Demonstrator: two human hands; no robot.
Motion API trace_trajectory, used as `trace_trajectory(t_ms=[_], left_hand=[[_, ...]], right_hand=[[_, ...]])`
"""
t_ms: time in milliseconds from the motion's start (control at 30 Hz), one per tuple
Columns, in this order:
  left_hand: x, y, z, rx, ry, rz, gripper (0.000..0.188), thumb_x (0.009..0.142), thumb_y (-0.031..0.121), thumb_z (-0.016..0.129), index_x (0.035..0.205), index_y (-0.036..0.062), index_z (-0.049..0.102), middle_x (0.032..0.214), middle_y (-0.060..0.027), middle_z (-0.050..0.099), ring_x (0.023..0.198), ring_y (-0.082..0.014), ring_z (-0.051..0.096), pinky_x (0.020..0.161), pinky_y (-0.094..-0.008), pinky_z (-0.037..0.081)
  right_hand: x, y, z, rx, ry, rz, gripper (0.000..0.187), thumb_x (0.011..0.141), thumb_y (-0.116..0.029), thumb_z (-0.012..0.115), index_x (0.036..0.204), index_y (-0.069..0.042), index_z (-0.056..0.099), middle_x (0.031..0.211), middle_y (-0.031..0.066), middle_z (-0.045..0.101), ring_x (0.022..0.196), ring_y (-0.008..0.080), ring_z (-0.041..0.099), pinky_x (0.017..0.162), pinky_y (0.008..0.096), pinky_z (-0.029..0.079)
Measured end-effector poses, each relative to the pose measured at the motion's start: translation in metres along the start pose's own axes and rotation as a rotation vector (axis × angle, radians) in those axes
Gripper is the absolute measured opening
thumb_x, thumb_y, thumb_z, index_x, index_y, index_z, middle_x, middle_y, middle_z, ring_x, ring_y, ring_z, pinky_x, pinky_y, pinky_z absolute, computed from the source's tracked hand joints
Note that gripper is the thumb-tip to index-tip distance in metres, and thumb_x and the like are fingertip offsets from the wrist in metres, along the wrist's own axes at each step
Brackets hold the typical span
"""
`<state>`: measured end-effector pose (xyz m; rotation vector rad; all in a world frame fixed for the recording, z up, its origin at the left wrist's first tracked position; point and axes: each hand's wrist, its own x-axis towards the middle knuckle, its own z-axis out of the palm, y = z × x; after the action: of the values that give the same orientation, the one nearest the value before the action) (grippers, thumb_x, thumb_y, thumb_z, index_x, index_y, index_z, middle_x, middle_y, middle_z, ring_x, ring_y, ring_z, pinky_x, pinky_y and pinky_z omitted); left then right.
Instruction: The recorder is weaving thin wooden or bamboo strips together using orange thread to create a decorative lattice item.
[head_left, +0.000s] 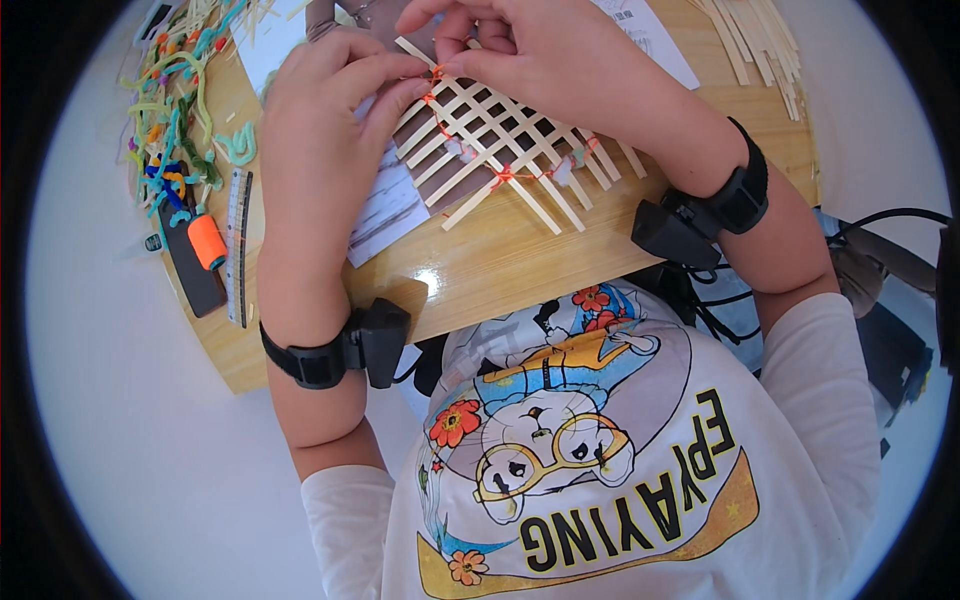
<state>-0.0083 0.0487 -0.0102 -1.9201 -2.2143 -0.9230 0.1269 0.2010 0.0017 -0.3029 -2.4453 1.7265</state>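
Observation:
A woven lattice of pale wooden strips (500, 140) lies tilted at the table's far middle. Orange thread (505, 176) is tied round several of its crossings, and small pale tufts hang along its near side. At the lattice's far left corner, my left hand (335, 100) pinches the orange thread by a knot, with thumb and forefinger closed. My right hand (535, 50) meets it there from the right, thumb and forefinger pressed together at the same knot, its other fingers curled. The short thread end between the fingertips is mostly hidden.
An orange thread spool (207, 242) and a clear ruler (238, 250) lie at the left, beside a dark flat object (190, 270). Colourful fuzzy stems (185, 120) are heaped behind them. Loose wooden strips (755, 40) lie far right. Printed paper (385, 215) sits under the lattice.

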Motion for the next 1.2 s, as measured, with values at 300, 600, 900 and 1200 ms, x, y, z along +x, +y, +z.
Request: trace_trajectory(t_ms=[300,600,900,1200], left_hand=[[0.000,0.011,0.000,0.053,-0.050,-0.143,0.018,0.080,0.014,0.074,0.096,0.0050,0.072,0.091,-0.0065,0.065,0.087,-0.0215,0.060,0.076,-0.0314,0.047],[-0.002,0.005,0.012,-0.122,0.014,-0.095,0.014,0.080,0.013,0.072,0.092,0.0075,0.071,0.080,-0.0055,0.060,0.073,-0.0202,0.059,0.068,-0.0316,0.047],[-0.004,0.017,0.002,-0.408,0.129,-0.368,0.012,0.086,0.007,0.069,0.096,0.0018,0.070,0.087,0.0013,0.067,0.079,-0.0068,0.058,0.075,-0.0238,0.046],[-0.003,0.026,0.007,-0.080,0.088,0.217,0.009,0.080,0.004,0.072,0.089,0.0046,0.071,0.080,-0.0039,0.069,0.075,-0.0142,0.063,0.068,-0.0259,0.048]], right_hand=[[-0.011,-0.014,0.001,-0.041,0.081,-0.062,0.026,0.092,-0.005,0.058,0.117,0.001,0.055,0.087,0.0100,0.063,0.079,0.0169,0.061,0.072,0.0286,0.049],[-0.007,-0.009,-0.011,0.159,-0.125,-0.008,0.027,0.092,-0.002,0.055,0.118,0.005,0.052,0.087,0.0067,0.064,0.080,0.0096,0.059,0.071,0.0230,0.047],[0.000,-0.022,-0.007,0.265,-0.026,0.166,0.020,0.094,-0.005,0.053,0.111,0.005,0.057,0.087,0.0089,0.068,0.080,0.0118,0.063,0.071,0.0235,0.051],[0.020,-0.029,-0.022,-0.098,-0.170,0.206,0.019,0.086,-0.009,0.061,0.100,0.003,0.066,0.088,0.0121,0.070,0.082,0.0180,0.066,0.073,0.0280,0.051]])
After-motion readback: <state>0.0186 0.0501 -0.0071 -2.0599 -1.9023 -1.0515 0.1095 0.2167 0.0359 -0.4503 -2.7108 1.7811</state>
